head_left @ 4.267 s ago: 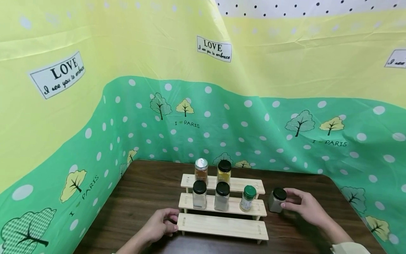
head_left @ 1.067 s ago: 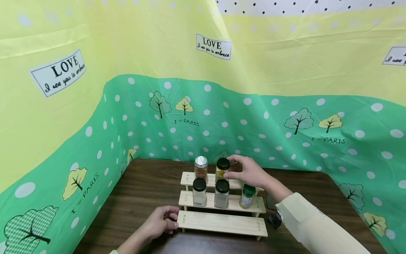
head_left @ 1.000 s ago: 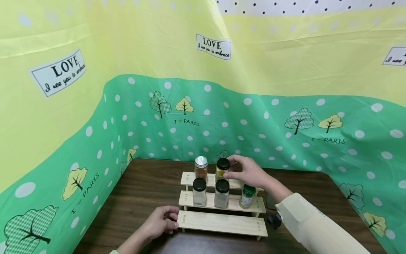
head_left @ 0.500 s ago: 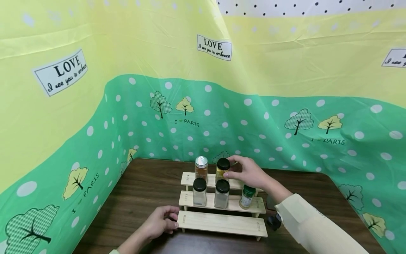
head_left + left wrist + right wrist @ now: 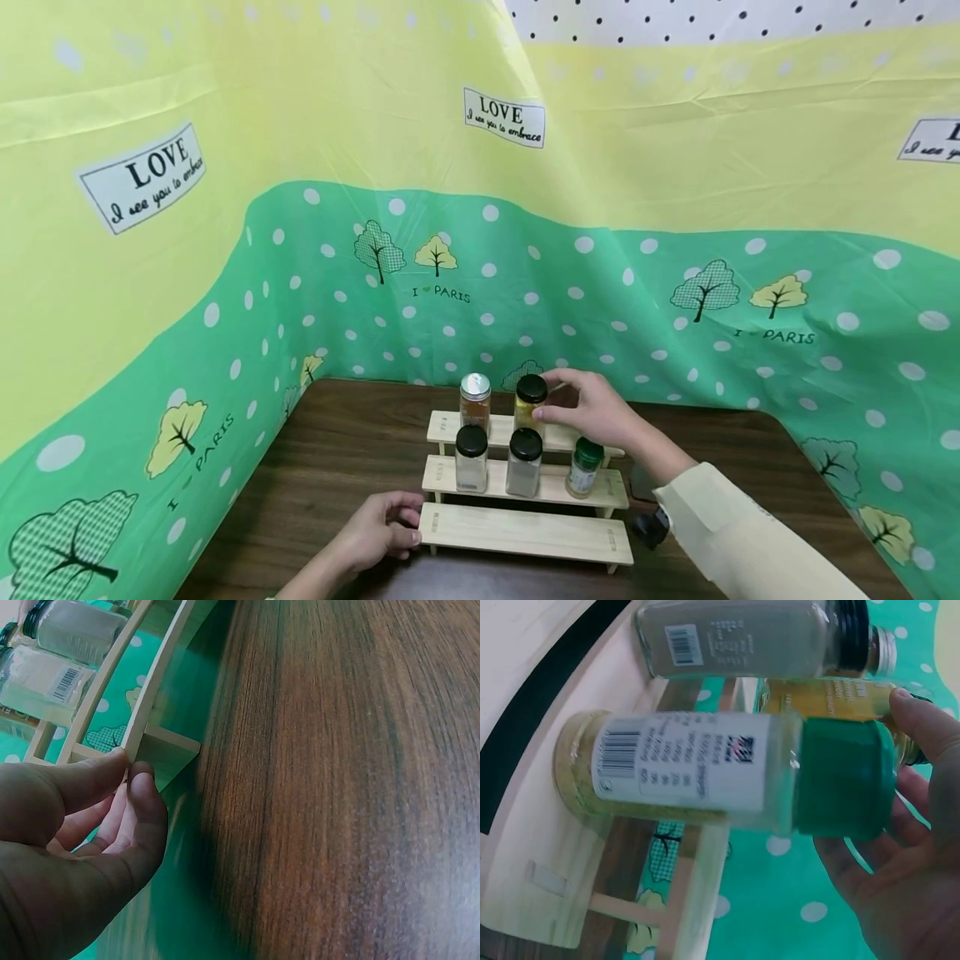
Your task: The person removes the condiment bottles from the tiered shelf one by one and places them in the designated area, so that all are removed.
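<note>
In the head view my right hand holds a black-lidded spice jar with yellow contents on the top tier of a three-tier wooden rack. The right wrist view shows thumb and fingers at that jar's lid end, partly hidden behind a green-capped jar. My left hand pinches the left end of the rack's lowest tier between thumb and fingers. A silver-lidded jar with reddish-brown contents stands left of the yellow one. On the middle tier are two black-lidded jars, one pale and one greyish.
A dark jar on the wooden table is mostly hidden behind my right forearm. A small black device sits at the right wrist. A patterned green and yellow curtain encloses the table's back and sides.
Over four seconds my right hand has left the dark jar on the table and taken hold of the yellow one. In the last half second that jar has shifted slightly right. My left hand stays put.
</note>
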Motion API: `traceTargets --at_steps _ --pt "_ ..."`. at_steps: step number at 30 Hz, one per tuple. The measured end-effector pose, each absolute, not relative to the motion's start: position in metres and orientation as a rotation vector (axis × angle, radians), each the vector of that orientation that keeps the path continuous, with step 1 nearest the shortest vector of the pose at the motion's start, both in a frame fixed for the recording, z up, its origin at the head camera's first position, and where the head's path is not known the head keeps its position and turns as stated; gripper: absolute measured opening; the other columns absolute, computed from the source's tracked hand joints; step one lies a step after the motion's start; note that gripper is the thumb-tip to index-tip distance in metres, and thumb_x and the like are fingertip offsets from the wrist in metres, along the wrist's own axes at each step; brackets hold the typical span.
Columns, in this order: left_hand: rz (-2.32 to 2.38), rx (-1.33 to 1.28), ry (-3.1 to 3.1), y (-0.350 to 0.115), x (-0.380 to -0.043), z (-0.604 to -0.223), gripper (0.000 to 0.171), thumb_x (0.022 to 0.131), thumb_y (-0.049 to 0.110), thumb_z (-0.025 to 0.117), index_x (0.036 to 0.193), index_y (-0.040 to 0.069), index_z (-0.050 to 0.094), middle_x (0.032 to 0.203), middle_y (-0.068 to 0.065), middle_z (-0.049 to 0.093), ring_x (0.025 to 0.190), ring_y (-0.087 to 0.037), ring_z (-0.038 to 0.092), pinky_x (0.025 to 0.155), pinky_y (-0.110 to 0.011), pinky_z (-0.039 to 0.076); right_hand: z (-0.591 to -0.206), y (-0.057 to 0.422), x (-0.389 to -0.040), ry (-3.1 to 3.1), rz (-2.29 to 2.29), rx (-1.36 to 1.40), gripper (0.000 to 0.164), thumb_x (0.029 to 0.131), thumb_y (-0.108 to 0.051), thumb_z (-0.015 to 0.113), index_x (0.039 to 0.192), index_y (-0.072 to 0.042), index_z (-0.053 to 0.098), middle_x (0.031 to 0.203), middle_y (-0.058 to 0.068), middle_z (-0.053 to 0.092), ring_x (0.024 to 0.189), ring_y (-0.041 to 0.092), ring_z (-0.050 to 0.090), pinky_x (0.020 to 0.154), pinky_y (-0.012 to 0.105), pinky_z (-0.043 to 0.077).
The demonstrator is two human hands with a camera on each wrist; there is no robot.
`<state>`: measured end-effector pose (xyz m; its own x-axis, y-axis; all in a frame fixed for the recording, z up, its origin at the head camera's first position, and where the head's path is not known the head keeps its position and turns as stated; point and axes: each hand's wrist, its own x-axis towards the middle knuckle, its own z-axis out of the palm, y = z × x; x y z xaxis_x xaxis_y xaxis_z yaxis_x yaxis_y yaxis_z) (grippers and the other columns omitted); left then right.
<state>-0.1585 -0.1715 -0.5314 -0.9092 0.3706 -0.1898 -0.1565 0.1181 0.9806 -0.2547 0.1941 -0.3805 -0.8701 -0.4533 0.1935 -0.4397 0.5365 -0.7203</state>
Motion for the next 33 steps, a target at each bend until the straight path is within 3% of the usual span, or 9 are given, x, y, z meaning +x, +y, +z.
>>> traceTargets --at_steps 8,17,27,29,33 --pt "1.853 0.202 2.000 -0.171 -0.158 -0.531 0.058 0.085 -0.008 0.071 0.138 -0.015 0.049 0.103 -0.013 0.061 0.078 -0.019 0.067 0.065 -0.033 0.058 -0.371 0.211 -0.253 2.726 -1.368 -0.751 0.057 0.090 -0.033 0.080 0.137 -0.007 0.062 0.126 0.013 0.069 0.107 0.028 0.071 0.083 0.033 0.061" --pt "1.850 0.197 1.996 -0.172 -0.159 -0.531 0.058 0.085 -0.009 0.071 0.138 -0.015 0.049 0.103 -0.013 0.061 0.078 -0.019 0.066 0.065 -0.033 0.059 -0.365 0.243 -0.251 2.809 -1.402 -0.713 0.046 0.091 -0.028 0.080 0.129 -0.008 0.065 0.119 0.012 0.071 0.106 0.029 0.071 0.081 0.029 0.060" --pt "1.846 0.200 2.010 -0.172 -0.158 -0.530 0.057 0.085 -0.009 0.071 0.138 -0.015 0.049 0.103 -0.015 0.060 0.079 -0.019 0.067 0.066 -0.034 0.059 -0.360 0.288 -0.232 2.934 -1.321 -0.547 0.055 0.095 -0.032 0.075 0.140 -0.004 0.058 0.134 0.020 0.062 0.114 0.037 0.068 0.080 0.026 0.059" --pt "1.842 0.200 2.013 -0.172 -0.158 -0.530 0.058 0.085 -0.009 0.071 0.137 -0.015 0.049 0.103 -0.015 0.060 0.078 -0.019 0.067 0.065 -0.034 0.059 -0.361 0.298 -0.228 2.965 -1.301 -0.514 0.057 0.095 -0.032 0.075 0.141 -0.004 0.057 0.135 0.022 0.061 0.114 0.032 0.068 0.079 0.026 0.059" --pt "1.839 0.202 2.013 -0.172 -0.158 -0.530 0.058 0.084 -0.009 0.071 0.138 -0.015 0.050 0.103 -0.014 0.060 0.079 -0.019 0.067 0.065 -0.033 0.059 -0.365 0.322 -0.221 3.025 -1.273 -0.450 0.060 0.095 -0.031 0.075 0.144 -0.002 0.055 0.135 0.025 0.062 0.104 0.003 0.067 0.076 0.023 0.058"
